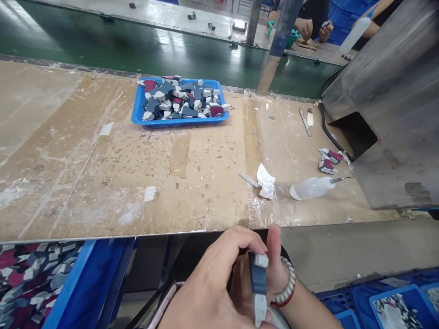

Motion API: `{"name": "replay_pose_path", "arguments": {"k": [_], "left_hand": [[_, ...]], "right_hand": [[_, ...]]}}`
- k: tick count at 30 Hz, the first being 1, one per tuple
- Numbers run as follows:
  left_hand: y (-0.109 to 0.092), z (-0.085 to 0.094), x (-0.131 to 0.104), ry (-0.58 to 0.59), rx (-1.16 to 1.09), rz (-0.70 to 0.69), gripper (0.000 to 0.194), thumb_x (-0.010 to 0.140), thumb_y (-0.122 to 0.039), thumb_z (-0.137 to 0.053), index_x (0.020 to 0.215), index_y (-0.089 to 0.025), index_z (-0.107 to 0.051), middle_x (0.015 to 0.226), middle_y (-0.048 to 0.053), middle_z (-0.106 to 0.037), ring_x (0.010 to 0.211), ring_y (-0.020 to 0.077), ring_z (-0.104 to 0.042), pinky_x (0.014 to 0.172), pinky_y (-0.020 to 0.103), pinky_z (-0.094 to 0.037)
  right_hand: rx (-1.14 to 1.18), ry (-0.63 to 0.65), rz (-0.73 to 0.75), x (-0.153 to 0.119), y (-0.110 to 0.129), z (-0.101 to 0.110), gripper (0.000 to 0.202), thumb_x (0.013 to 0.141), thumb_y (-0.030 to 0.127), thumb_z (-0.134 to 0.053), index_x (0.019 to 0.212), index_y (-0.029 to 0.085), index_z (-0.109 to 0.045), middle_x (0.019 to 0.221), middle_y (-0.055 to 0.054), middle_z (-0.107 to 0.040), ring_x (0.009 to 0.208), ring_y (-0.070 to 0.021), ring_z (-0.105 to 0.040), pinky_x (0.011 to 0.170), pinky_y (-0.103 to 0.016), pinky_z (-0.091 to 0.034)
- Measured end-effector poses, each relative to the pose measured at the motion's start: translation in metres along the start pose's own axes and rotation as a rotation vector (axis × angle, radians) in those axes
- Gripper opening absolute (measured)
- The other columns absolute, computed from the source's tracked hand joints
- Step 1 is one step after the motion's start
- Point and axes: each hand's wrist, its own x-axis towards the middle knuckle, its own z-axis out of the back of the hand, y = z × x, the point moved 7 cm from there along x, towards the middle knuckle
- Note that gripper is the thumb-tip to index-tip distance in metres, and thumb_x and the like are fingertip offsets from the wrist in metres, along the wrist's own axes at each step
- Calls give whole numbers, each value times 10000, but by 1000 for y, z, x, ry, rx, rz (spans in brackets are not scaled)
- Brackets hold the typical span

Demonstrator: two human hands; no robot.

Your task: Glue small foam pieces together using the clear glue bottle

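Note:
A small plastic part (259,278), dark blue-grey with light grey ends, stands nearly upright between my hands below the table's front edge. My left hand (212,278) curls around it, its fingertips against the top end. Close on the other side is my right hand (276,269), wearing a beaded bracelet (288,283), with its thumb pointing up beside the part. The right hand's other fingers are mostly hidden behind the part and the left hand. A grey shape under the right wrist is too covered to make out.
On the table are a blue tray (135,112) of similar parts, crumpled tissue (266,181), a clear squeeze bottle (312,188) and a few loose parts (327,164). A metal housing (394,114) stands right. A blue bin (85,283) is lower left. Across the belt, a co-worker's hands (305,28) handle something.

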Motion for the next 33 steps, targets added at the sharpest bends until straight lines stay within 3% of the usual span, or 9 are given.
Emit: {"name": "replay_pose_path", "arguments": {"k": [2, 4, 8, 11, 15, 18, 23, 28, 33], "left_hand": [[0, 9, -2, -171, 101, -21, 697, 686, -493, -933, 1197, -270, -515, 1096, 27, -635, 972, 200, -676, 820, 272, -589], [-5, 16, -4, -310, 233, -83, 702, 735, -649, -830, 1213, -235, -524, 1080, 46, -644, 1006, 199, -667, 858, 265, -579], [-14, 19, 0, -415, 400, -183, 500, 885, -497, -777, 1178, -172, -534, 1074, 53, -639, 1053, 155, -638, 960, 214, -526], [-15, 18, 1, -423, 421, -201, 372, 932, -369, -746, 1162, -157, -544, 1088, 51, -623, 1087, 137, -619, 983, 184, -503], [-17, 18, -1, -478, 452, -232, 309, 879, -197, -756, 1120, -156, -567, 1066, 40, -642, 1087, 142, -618, 1020, 212, -495], [-18, 19, -4, -531, 476, -237, 271, 847, -141, -747, 1058, -161, -578, 998, 27, -652, 1002, 141, -642, 955, 230, -531], [-19, 18, -7, -578, 518, -222, 228, 840, -147, -745, 995, -163, -579, 946, 41, -664, 956, 164, -669, 873, 264, -579], [-23, 4, -6, -552, 686, -264, 201, 877, -43, -626, 1034, -161, -586, 939, 73, -681, 951, 198, -686, 845, 321, -624], [-26, 0, -7, -591, 769, -293, 210, 872, -8, -591, 1025, -152, -596, 935, 76, -677, 945, 198, -696, 877, 298, -612]], "right_hand": [[162, 51, 92, -5, 18, -3, 949, 723, 995, 46, 533, 217, -463, 515, -16, -394, 452, -139, -390, 457, -266, -363], [275, 26, 137, -12, 34, 0, 753, 831, 921, -392, 763, 194, -577, 655, 4, -465, 557, -121, -424, 553, -237, -385], [215, -199, 153, -28, 56, 14, 500, 828, 529, -810, 1212, 318, -568, 874, 30, -578, 740, -111, -514, 710, -208, -457], [-53, -304, 155, -33, 68, 12, 481, 828, 318, -818, 1268, 348, -626, 951, 7, -647, 770, -119, -586, 635, -175, -494], [-428, -405, 301, -32, 89, 4, 292, 846, 170, -705, 1137, 187, -731, 773, -15, -656, 572, -90, -546, 439, -130, -411], [-626, -408, 475, -34, 100, -3, 278, 887, 146, -635, 1139, 88, -736, 693, -9, -604, 502, -78, -477, 458, -168, -419], [-708, -421, 556, -38, 101, -6, 306, 921, 153, -606, 1204, 113, -714, 622, 46, -476, 501, -86, -444, 463, -200, -370], [-869, -504, 518, -34, 110, -4, 61, 897, 154, -636, 903, 142, -695, 638, 26, -628, 471, -81, -501, 442, -193, -382], [-1025, -485, 600, -31, 116, -7, 200, 978, 220, -570, 782, 182, -576, 593, 37, -578, 489, -90, -529, 499, -204, -402]]}}
